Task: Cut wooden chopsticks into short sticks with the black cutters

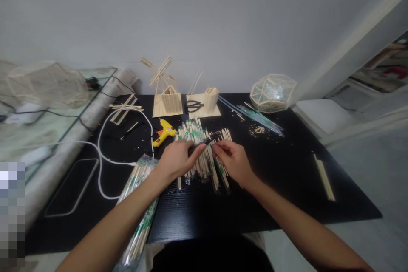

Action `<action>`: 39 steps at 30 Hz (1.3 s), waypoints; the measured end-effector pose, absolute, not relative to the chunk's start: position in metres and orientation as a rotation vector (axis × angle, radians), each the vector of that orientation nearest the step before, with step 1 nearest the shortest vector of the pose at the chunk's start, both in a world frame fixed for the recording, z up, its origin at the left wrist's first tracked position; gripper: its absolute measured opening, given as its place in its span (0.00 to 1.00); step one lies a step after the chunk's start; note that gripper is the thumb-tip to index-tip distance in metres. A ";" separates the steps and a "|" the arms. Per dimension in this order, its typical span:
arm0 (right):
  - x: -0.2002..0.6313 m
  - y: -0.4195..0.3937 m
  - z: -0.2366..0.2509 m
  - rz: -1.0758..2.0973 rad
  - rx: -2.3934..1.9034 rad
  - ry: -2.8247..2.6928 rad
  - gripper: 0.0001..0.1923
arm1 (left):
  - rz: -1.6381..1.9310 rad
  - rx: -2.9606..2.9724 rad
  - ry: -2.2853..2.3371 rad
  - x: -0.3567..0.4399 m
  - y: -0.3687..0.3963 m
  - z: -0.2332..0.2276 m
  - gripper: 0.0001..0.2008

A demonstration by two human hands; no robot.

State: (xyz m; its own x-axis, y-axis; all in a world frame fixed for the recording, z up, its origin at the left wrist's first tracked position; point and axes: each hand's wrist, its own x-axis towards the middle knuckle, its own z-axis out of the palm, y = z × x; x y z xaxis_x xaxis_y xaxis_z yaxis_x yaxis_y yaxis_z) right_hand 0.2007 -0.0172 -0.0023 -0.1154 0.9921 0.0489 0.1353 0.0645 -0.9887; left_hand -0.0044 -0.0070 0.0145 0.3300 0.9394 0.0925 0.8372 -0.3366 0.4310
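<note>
Both hands are above a pile of chopsticks (199, 165), many in clear wrappers with green print. My left hand (178, 155) is closed around a slim black tool (212, 137) that points to the right; its exact kind is unclear. Close to the tool's tip, the fingers of my right hand (234, 159) are pinched together. Whatever they hold is too small or hidden to name. A yellow glue gun (163, 133) lies just left of the pile. Under my left forearm is a large plastic pack of wrapped chopsticks (140, 216).
Behind stand a stick windmill model (171, 101), a stick cup on a board (211, 100), black-handled scissors (194, 106) and a faceted stick frame (273, 93). A white cable (100, 157) loops at left. Loose sticks (324, 177) lie at right on the black table (287, 187).
</note>
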 end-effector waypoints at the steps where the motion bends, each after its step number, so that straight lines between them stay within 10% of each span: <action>1: 0.201 -0.017 -0.002 1.160 -1.216 -1.425 0.15 | 0.476 2.312 1.603 -0.004 -0.007 0.014 0.29; 39: 0.214 -0.023 -0.011 2.339 -0.574 -0.755 0.17 | 0.677 2.483 1.047 -0.018 -0.004 0.010 0.21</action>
